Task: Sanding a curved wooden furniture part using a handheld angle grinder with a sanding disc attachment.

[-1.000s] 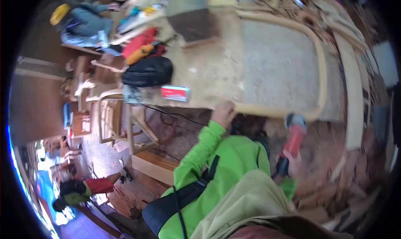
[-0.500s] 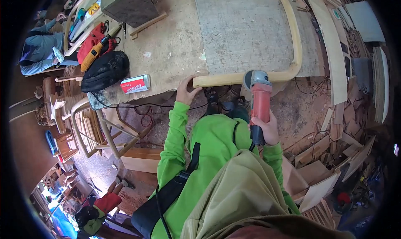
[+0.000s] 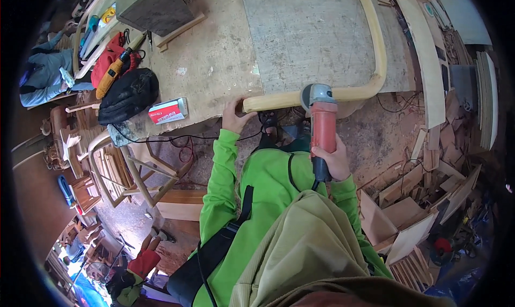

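A curved, pale wooden frame [image 3: 370, 49] lies on the workbench, its near bar running along the front edge. My left hand [image 3: 236, 116] grips the left end of that bar, thumb and fingers on either side of it. In my right hand [image 3: 333, 159] is a red angle grinder [image 3: 324, 122] with a grey head, held by its dark rear end. The grinder's disc [image 3: 306, 97] meets the near bar right of its middle; whether it touches the wood I cannot tell. A cord trails from the grinder's back toward me.
On the workbench [image 3: 214, 49] at left are a red-and-white box [image 3: 167, 111], a black bag [image 3: 129, 95], a yellow-orange power tool [image 3: 113, 74] and a grey block [image 3: 153, 9]. Boards [image 3: 424, 55] and offcuts crowd the right. A chair frame [image 3: 134, 173] stands lower left; other people are farther left.
The grinder and my right hand have shifted slightly left along the bar. My left hand keeps its grip on the bar's end. The whole view has moved a little.
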The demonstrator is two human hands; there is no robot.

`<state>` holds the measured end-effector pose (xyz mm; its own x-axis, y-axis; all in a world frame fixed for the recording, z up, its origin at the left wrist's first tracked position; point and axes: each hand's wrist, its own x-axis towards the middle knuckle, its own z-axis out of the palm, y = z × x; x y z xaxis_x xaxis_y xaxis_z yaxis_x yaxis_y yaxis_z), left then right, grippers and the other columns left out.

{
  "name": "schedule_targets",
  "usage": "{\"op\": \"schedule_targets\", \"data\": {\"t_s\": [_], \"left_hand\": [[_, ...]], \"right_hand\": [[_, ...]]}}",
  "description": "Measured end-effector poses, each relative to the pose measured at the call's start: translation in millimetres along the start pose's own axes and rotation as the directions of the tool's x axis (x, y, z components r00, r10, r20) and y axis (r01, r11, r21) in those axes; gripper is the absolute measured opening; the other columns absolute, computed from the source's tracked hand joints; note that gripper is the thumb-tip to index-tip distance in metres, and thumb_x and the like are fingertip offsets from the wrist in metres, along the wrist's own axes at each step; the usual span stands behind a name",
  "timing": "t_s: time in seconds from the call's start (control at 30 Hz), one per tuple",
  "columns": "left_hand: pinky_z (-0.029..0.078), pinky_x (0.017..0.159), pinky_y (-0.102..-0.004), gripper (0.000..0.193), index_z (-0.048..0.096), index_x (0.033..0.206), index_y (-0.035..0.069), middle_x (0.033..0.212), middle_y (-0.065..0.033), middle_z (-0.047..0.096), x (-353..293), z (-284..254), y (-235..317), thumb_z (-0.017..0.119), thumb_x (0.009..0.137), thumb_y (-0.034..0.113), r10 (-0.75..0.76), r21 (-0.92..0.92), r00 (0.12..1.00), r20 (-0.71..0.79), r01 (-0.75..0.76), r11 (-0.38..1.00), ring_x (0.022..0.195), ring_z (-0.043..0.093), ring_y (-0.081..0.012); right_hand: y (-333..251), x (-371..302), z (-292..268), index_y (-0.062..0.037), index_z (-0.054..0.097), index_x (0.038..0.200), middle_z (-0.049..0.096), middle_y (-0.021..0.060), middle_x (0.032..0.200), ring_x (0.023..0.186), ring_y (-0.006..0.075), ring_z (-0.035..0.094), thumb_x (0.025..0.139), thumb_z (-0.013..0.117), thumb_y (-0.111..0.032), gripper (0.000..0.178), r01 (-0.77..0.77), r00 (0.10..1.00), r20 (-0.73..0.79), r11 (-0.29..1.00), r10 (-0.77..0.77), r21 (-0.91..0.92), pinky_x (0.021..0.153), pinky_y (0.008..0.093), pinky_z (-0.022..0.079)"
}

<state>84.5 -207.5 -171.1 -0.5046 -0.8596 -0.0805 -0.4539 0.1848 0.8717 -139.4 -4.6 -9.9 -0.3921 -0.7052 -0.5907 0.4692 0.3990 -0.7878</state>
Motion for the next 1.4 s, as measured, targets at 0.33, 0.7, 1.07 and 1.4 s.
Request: {"op": "schedule_targets", "data": {"t_s": [0.33, 0.7, 1.07, 1.4], "left_hand": [[0.047, 0.086, -0.0348, 0.057, 0.058, 0.113, 0.005, 0.099, -0.0113, 0.058, 3, 3, -7, 0.085, 0.063, 0.018, -0.014, -0.122, 0.999, -0.042, 0.008, 0.992, 0.094, 0.058, -0.0251], [0.047, 0.081, -0.0337, 0.055, 0.059, 0.112, 0.005, 0.098, -0.0111, 0.058, -3, -1, 19, 0.083, 0.064, 0.016, -0.012, 0.027, 0.997, -0.072, 0.014, 1.000, 0.090, 0.057, -0.0249], [0.047, 0.082, -0.0358, 0.056, 0.058, 0.112, 0.005, 0.099, -0.0125, 0.058, 0, 4, 7, 0.084, 0.063, 0.018, 0.037, 0.032, 0.993, -0.108, -0.034, 0.999, 0.092, 0.057, -0.0273], [0.046, 0.085, -0.0355, 0.053, 0.056, 0.113, 0.002, 0.103, -0.0131, 0.057, -17, 11, 51, 0.081, 0.068, 0.015, 0.098, 0.079, 0.977, -0.189, -0.084, 0.993, 0.097, 0.056, -0.0273]], "right_hand": [[10, 4, 23, -0.0010, 0.052, 0.114, 0.063, 0.0070, 0.089, 0.073, 0.0141, 0.063, 0.073, 0.072, 0.004, 0.045, 0.077, 0.995, 0.075, 0.994, -0.071, -0.078, 0.065, 0.0282, 0.052], [3, 0, -38, -0.0009, 0.050, 0.115, 0.063, 0.0082, 0.089, 0.070, 0.0168, 0.064, 0.076, 0.071, 0.003, 0.045, 0.054, 0.986, -0.153, 0.992, -0.072, -0.116, 0.064, 0.0289, 0.054], [8, 3, 4, -0.0010, 0.054, 0.115, 0.065, 0.0053, 0.091, 0.081, 0.0134, 0.063, 0.071, 0.074, 0.001, 0.049, 0.041, 0.998, 0.053, 0.978, -0.031, -0.203, 0.074, 0.0285, 0.052], [-8, -6, -66, -0.0001, 0.051, 0.119, 0.064, 0.0076, 0.092, 0.075, 0.0152, 0.063, 0.076, 0.071, 0.002, 0.048, 0.122, 0.964, -0.214, 0.978, -0.157, -0.166, 0.068, 0.0280, 0.053]]}}
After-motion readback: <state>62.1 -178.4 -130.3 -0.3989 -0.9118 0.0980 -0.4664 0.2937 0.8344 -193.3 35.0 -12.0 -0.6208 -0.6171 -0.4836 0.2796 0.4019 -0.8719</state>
